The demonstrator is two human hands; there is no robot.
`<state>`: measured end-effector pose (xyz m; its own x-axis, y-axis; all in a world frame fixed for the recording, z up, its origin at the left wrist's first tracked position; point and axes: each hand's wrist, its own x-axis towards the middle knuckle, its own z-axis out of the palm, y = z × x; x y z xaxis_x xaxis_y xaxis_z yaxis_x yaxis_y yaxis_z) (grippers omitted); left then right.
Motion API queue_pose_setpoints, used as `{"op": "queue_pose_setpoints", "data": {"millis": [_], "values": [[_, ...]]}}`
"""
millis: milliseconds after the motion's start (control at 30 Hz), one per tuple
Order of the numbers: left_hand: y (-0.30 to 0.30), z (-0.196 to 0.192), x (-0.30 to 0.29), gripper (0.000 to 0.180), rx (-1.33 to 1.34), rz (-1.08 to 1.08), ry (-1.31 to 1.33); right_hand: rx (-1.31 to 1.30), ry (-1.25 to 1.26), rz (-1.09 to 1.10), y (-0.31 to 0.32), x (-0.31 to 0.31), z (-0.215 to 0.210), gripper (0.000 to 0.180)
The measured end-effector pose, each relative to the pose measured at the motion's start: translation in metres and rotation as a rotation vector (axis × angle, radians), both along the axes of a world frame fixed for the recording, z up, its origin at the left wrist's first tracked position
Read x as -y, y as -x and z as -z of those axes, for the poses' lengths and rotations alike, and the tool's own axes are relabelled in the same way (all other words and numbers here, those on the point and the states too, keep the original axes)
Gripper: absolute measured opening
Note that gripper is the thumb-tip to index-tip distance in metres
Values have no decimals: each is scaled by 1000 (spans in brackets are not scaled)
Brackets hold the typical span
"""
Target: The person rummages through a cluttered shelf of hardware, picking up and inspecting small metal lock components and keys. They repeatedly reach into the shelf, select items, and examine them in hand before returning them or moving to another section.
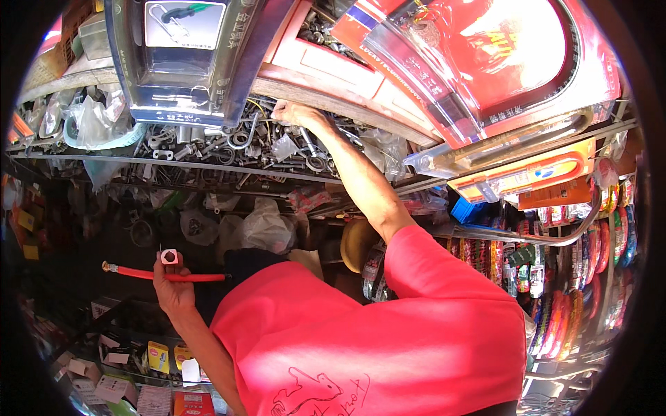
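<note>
My left hand (175,286), at the left, is closed round a thin orange-red hose (132,272) with a brass-coloured fitting at its left end and a dark right end. A small white square piece (168,257) with a dark round opening sits at the fingertips of the same hand. Stretched far forward, my right hand (297,113) is over a shelf heaped with metal hardware (229,142), by the wooden edge strip (333,97). Its fingers are bent together; whatever they hold is too small to make out. A large metal hook (244,133) lies to its left.
Blister-packed goods (485,62) jut over the shelf at the upper right, a dark blue pack (180,62) at the upper left. A light-blue basket (104,142) holds plastic bags. Coiled colourful cables or hoses (555,319) line the right. Small boxes (158,356) stand lower left.
</note>
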<state>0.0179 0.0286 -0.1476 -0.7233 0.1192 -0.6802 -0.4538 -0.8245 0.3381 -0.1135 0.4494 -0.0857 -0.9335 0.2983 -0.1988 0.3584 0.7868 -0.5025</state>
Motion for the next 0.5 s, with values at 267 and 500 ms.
{"op": "queue_pose_setpoints", "data": {"millis": [267,500], "values": [[-2,5,4,17,-9,-9,-44,-122,-478,-43,9,6,11,10],[-1,6,6,15,2,-30,-60,-229,-468,42,-2,27,0,16]]}}
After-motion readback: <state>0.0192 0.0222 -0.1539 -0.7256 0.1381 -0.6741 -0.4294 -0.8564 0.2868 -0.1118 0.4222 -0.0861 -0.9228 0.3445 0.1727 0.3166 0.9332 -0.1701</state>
